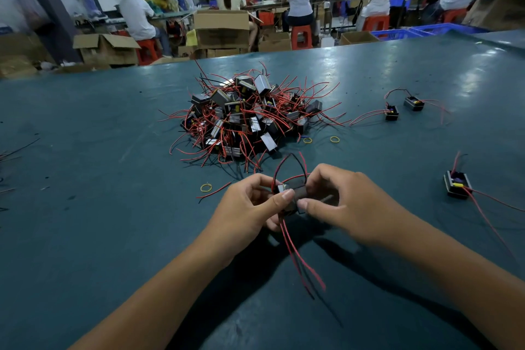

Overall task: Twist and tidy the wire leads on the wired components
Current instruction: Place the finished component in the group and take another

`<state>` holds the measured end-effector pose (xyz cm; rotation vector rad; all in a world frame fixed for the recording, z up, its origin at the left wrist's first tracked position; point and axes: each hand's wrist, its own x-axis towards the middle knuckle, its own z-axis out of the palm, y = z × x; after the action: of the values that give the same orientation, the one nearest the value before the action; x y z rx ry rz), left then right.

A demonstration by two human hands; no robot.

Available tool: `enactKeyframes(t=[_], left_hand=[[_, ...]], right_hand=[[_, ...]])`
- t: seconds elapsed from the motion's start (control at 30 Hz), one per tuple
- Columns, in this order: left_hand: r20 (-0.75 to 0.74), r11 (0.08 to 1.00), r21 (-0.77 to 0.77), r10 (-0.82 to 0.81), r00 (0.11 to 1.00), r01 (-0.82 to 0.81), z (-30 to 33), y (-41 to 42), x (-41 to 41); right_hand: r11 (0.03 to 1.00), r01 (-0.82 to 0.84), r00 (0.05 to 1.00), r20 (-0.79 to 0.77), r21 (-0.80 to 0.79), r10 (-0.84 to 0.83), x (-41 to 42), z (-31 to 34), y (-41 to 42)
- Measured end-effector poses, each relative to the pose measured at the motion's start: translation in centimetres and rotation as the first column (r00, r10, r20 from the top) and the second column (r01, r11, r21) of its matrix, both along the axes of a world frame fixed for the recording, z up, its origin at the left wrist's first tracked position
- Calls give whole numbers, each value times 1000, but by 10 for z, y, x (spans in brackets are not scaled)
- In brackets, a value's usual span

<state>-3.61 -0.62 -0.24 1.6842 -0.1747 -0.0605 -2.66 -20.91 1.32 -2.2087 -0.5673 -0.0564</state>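
Observation:
A small black wired component point(295, 195) is held between both hands just above the green table. My left hand point(250, 204) grips its left end, thumb on top. My right hand point(341, 202) pinches its right end. Red and black leads point(298, 256) hang down from it toward me, and another pair loops up above it. A big pile of the same black components with tangled red leads point(250, 119) lies beyond my hands at the table's middle.
Three separate components lie to the right: one point(457, 187) near my right hand, two point(392, 113) point(414, 103) farther back. Yellow rubber bands point(206, 187) point(335, 139) lie on the green table point(99, 207). People sit at benches among cardboard boxes behind.

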Motion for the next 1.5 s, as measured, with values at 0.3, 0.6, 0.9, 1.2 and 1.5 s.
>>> enactKeyframes(t=[0.3,0.6,0.9,1.2,1.5], left_hand=[[109,998,-40,-50,993,55,-3,-1,-1],[228,988,156,-38,973,2,-6,-5,0],[302,888,447,-32,953,-112,-7,7,4],[400,846,517,-102,911,-132,-5,11,4],[403,845,528,-163,900,-83,-11,10,7]], right_hand=[[882,18,882,-424,470,207,-1,1,8],[796,111,848,-474,595,236,1,6,6],[924,323,898,-244,-204,-367,68,42,-68],[611,656,723,138,-443,-677,158,99,-123],[874,480,869,-91,-74,-486,191,68,-62]])
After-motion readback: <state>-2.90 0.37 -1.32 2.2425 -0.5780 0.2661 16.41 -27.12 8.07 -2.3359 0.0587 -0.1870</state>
